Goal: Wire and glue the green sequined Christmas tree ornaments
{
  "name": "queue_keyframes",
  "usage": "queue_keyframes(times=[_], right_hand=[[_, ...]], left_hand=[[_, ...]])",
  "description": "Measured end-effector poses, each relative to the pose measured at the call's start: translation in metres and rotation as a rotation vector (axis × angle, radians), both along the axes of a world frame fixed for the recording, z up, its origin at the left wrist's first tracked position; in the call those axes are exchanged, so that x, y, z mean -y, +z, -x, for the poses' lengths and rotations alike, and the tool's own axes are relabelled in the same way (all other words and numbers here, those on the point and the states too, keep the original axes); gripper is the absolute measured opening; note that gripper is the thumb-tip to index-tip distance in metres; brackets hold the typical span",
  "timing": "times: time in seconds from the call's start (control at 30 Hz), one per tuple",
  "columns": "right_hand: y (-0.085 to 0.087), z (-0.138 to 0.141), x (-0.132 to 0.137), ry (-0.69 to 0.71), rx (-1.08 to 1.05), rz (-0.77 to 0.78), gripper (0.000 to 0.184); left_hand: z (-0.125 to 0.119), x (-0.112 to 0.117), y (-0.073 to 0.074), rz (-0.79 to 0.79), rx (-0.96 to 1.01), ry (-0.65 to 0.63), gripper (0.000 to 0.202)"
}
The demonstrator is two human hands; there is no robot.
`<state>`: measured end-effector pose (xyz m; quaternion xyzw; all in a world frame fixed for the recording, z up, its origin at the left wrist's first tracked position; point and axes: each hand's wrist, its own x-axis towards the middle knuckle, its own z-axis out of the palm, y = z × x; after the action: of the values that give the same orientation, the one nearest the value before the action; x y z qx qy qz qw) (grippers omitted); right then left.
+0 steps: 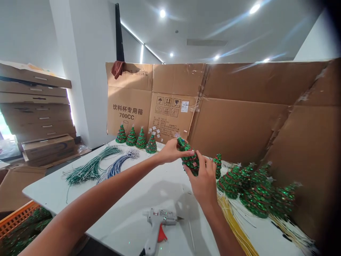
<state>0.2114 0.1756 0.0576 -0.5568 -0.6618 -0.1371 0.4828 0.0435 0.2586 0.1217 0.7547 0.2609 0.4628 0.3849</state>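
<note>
A small green tinsel Christmas tree with red garland is held tilted above the white table by both hands. My left hand closes on its upper part, fingers near the tip. My right hand wraps round its lower side, with the thumb underneath. On the table below lies a white glue gun with a red trigger, its nozzle pointing right. A thin white stick rests beside it. Another small tree stands just behind my right hand.
Several finished-looking trees line the back left; a cluster of trees stands at right. Green wires, blue wires and yellow wires lie on the table. Cardboard walls the back. An orange crate sits lower left.
</note>
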Motion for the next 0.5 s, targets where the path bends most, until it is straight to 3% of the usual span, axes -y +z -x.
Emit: queue_keyframes(times=[0.1, 0.17, 0.37, 0.5], right_hand=[[-0.012, 0.001, -0.035, 0.041, -0.048, 0.055, 0.075], [-0.021, 0.000, -0.042, 0.064, -0.075, 0.080, 0.077], [-0.049, -0.011, -0.005, 0.047, -0.167, 0.066, 0.050], [-0.066, -0.027, 0.017, 0.030, -0.175, 0.027, 0.028]], left_hand=[[0.003, -0.044, -0.013, 0.035, -0.019, 0.063, 0.044], [0.007, -0.076, -0.022, 0.062, -0.034, 0.119, 0.035], [0.023, -0.169, -0.038, 0.134, -0.087, 0.313, 0.037], [0.025, -0.209, -0.047, 0.161, -0.146, 0.397, 0.040]])
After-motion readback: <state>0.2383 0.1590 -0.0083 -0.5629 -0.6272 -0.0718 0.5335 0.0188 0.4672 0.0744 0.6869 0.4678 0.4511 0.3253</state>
